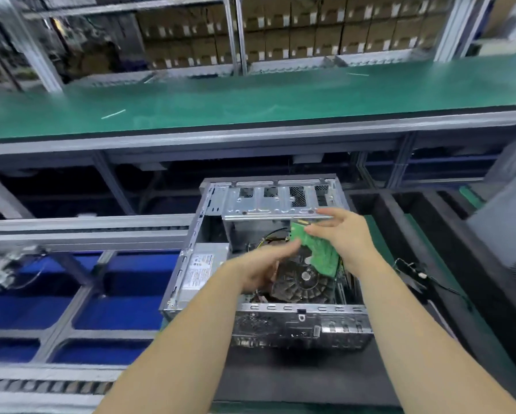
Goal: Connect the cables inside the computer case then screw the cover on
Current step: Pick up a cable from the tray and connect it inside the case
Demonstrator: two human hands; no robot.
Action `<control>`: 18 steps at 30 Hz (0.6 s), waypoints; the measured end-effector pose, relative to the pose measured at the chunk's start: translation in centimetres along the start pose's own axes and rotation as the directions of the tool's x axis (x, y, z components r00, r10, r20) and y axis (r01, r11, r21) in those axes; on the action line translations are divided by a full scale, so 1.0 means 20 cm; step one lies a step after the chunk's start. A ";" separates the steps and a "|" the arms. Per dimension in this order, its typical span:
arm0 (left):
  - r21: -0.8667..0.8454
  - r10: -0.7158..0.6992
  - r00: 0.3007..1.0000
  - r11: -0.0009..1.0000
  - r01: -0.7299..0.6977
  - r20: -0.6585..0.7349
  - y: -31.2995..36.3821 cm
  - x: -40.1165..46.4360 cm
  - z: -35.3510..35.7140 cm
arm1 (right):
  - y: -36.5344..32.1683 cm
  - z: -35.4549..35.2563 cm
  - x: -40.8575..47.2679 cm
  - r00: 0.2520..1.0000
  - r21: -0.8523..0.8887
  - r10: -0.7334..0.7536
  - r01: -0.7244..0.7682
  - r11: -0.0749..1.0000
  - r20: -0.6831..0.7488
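An open metal computer case [303,324] lies on a dark mat in front of me, its cover off. Inside I see a round fan [303,283], a power supply [198,271] at the left and yellow and black cables [273,239] further in. A green circuit board [322,253] is tilted above the fan. My right hand [344,234] holds the board's upper edge, fingers extended toward the drive cage [276,201]. My left hand [264,265] reaches in from the left, its fingertips touching the board's left edge. The image is blurred.
A long green bench [250,106] runs across behind the case, with shelves of cardboard boxes [280,31] beyond it. Blue bins [116,309] sit under a metal roller frame at the left. A black cable and adapter [415,276] lie to the right of the case.
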State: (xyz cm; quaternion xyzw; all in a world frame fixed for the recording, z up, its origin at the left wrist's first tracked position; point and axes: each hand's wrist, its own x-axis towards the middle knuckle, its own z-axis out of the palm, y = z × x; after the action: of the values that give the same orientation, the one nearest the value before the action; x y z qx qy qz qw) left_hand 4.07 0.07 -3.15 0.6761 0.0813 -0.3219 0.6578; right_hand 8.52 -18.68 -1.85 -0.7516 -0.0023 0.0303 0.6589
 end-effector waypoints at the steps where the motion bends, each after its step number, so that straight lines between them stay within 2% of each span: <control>1: 0.010 0.042 0.999 0.999 -0.042 -0.010 -0.02 0.02 -0.01 | 0.02 0.00 0.00 0.999 0.016 0.022 -0.021 1.000 -0.025; 3: 0.021 0.117 0.991 0.993 -0.116 -0.068 -0.04 0.03 -0.02 | 0.03 -0.01 0.00 0.998 -0.007 0.055 -0.055 0.998 -0.016; 5: 0.041 0.156 0.971 0.988 -0.151 -0.179 -0.02 0.03 -0.05 | -0.01 -0.03 0.01 0.987 -0.116 0.131 -0.119 0.986 0.093; 7: -0.008 0.185 0.949 0.981 -0.194 -0.256 0.01 0.02 -0.08 | -0.05 -0.05 0.02 0.949 -0.233 0.230 -0.178 0.956 0.215; 8: -0.065 0.198 0.950 0.974 -0.219 -0.240 0.01 0.02 -0.09 | -0.06 -0.06 0.02 0.944 -0.236 0.250 -0.198 0.951 0.215; 10: -0.237 0.192 0.962 0.943 -0.235 -0.194 0.01 0.01 -0.12 | -0.07 -0.07 0.03 0.970 -0.085 0.224 -0.216 0.973 0.098; 11: -0.354 0.195 0.957 0.898 -0.263 -0.215 0.01 0.01 -0.13 | -0.07 -0.05 0.03 0.979 0.017 0.204 -0.205 0.979 0.008; 14: -0.628 0.181 0.910 0.673 -0.391 -0.373 0.03 0.06 -0.12 | -0.05 0.00 0.01 0.948 0.309 0.257 -0.191 0.932 -0.189; 15: -0.638 0.153 0.896 0.653 -0.408 -0.416 0.05 0.07 -0.10 | -0.05 0.02 0.00 0.935 0.393 0.298 -0.205 0.897 -0.192; 18: -0.545 0.051 0.827 0.730 -0.413 -0.560 0.09 0.12 -0.04 | -0.05 0.05 -0.02 0.912 0.511 0.392 -0.282 0.812 -0.119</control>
State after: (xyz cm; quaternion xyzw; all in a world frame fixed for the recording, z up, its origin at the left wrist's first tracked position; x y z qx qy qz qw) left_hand 7.17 -0.06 -3.08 0.4723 0.2687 0.0047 0.8395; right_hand 8.01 -17.56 -0.91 -0.5499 0.2120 0.0639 0.8053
